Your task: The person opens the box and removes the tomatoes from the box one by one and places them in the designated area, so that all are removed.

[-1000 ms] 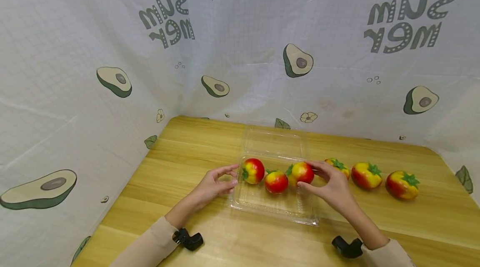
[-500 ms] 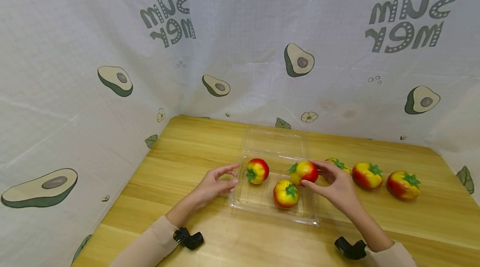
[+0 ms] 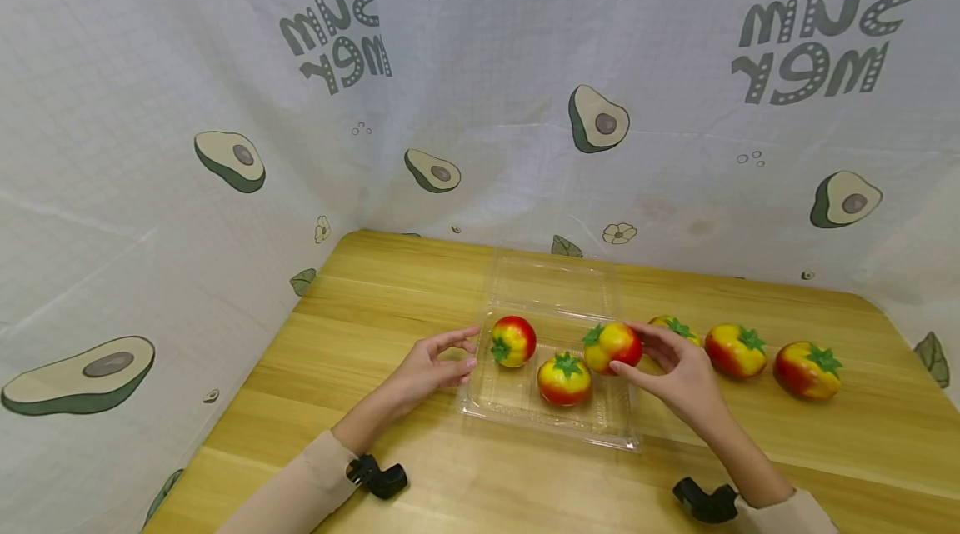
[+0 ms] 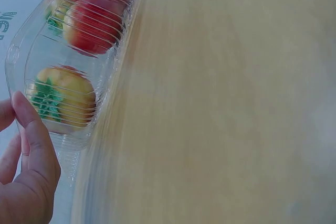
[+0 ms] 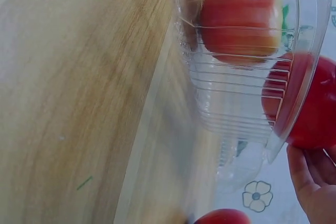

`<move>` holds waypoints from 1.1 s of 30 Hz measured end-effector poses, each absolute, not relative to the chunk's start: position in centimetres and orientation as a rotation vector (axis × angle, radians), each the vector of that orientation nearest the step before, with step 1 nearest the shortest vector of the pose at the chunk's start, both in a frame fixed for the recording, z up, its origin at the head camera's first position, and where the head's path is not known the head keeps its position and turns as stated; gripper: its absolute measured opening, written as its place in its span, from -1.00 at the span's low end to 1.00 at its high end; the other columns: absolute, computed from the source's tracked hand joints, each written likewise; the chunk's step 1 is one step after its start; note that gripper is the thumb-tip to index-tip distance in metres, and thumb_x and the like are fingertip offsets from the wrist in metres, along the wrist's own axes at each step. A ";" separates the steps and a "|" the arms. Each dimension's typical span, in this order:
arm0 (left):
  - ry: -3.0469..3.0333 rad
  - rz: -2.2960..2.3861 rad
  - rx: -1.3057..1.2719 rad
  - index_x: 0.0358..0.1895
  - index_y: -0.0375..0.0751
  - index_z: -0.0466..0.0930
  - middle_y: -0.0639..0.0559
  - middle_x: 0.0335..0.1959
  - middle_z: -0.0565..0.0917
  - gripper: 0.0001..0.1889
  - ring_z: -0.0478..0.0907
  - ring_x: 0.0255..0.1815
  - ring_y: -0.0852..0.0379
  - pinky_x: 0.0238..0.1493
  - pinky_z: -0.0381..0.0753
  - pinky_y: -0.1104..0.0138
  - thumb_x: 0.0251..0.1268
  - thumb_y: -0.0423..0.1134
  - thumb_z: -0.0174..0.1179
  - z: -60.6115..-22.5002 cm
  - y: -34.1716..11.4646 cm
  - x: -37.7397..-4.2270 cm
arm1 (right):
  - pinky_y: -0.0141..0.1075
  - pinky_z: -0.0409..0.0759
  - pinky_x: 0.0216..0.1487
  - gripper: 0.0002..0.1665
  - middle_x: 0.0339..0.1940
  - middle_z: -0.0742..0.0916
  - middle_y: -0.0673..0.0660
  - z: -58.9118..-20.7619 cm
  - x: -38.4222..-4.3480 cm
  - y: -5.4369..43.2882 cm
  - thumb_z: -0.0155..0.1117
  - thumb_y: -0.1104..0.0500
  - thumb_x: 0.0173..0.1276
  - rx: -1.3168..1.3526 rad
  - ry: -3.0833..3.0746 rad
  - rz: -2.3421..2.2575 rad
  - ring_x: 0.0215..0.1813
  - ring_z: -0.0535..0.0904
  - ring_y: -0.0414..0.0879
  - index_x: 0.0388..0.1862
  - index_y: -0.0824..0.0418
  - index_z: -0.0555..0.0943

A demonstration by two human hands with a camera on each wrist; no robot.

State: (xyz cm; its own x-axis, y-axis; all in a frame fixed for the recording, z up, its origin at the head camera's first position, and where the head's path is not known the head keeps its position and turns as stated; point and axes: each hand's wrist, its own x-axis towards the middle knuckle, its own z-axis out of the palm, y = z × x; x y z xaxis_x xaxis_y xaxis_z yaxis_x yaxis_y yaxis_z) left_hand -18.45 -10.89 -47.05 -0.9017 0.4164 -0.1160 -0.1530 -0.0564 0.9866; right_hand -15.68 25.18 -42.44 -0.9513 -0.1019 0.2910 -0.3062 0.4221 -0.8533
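My right hand (image 3: 678, 371) holds a red-and-yellow fruit (image 3: 611, 347) with a green leafy cap, thumb and fingers at its right side. It is at the right part of an open clear plastic clamshell box (image 3: 517, 413). Two similar fruits lie inside: one at the left (image 3: 513, 341), another near the middle front (image 3: 564, 380). My left hand (image 3: 431, 367) rests thumb and fingertips at the box's left rim, fingers loosely bent. In the left wrist view the thumb of that hand (image 4: 37, 150) touches the rim. The right wrist view shows the held fruit (image 5: 315, 108) overlapping the rim.
Several more such fruits stand in a row on the wooden table (image 3: 360, 284) to the right: one partly behind my right hand (image 3: 673, 327), then another (image 3: 735, 349) and the rightmost (image 3: 807, 370). The box's lid (image 3: 551, 280) lies folded back towards the printed curtain (image 3: 510, 184).
The middle fruit has rolled forward and slightly right, its green cap now facing up. The left fruit has turned and shifted slightly right. My right hand has moved a little right with its fruit.
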 end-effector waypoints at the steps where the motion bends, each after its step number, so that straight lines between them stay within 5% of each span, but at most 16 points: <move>1: 1.841 2.015 0.281 0.46 -0.25 0.34 -0.14 0.08 0.47 -0.40 0.56 -0.37 0.24 -0.20 0.68 0.44 0.38 -0.40 0.26 -47.0 -10.9 -18.4 | -0.59 0.49 0.10 -0.37 0.16 0.60 0.39 -42.5 -15.7 25.2 0.55 0.35 0.14 0.359 -2.480 1.552 0.04 0.49 -0.55 0.18 0.49 0.54; 11: 1.848 2.010 0.284 0.46 -0.25 0.35 -0.14 0.09 0.47 -0.40 0.55 -0.37 0.25 -0.19 0.68 0.43 0.38 -0.38 0.26 -47.1 -10.9 -18.5 | -0.59 0.49 0.11 -0.36 0.14 0.61 0.38 -42.6 -15.7 25.1 0.56 0.37 0.12 0.374 -2.475 1.557 0.04 0.50 -0.53 0.17 0.51 0.53; 21: 1.841 2.015 0.278 0.46 -0.25 0.34 -0.14 0.08 0.47 -0.40 0.55 -0.37 0.25 -0.20 0.68 0.44 0.38 -0.39 0.26 -46.9 -10.9 -18.4 | -0.59 0.52 0.05 -0.40 0.03 0.62 -0.18 -42.5 -15.5 25.7 0.53 0.40 0.14 0.353 -2.411 1.572 0.04 0.53 -0.49 0.16 0.50 0.54; 33: 1.848 2.013 0.272 0.45 -0.25 0.35 -0.16 0.08 0.47 -0.40 0.54 -0.36 0.23 -0.23 0.67 0.45 0.37 -0.38 0.27 -47.0 -10.9 -18.4 | -0.63 0.51 0.02 -0.39 0.02 0.62 -0.29 -42.2 -15.1 27.0 0.49 0.44 0.16 0.251 -2.363 1.615 0.04 0.54 -0.49 0.18 0.53 0.48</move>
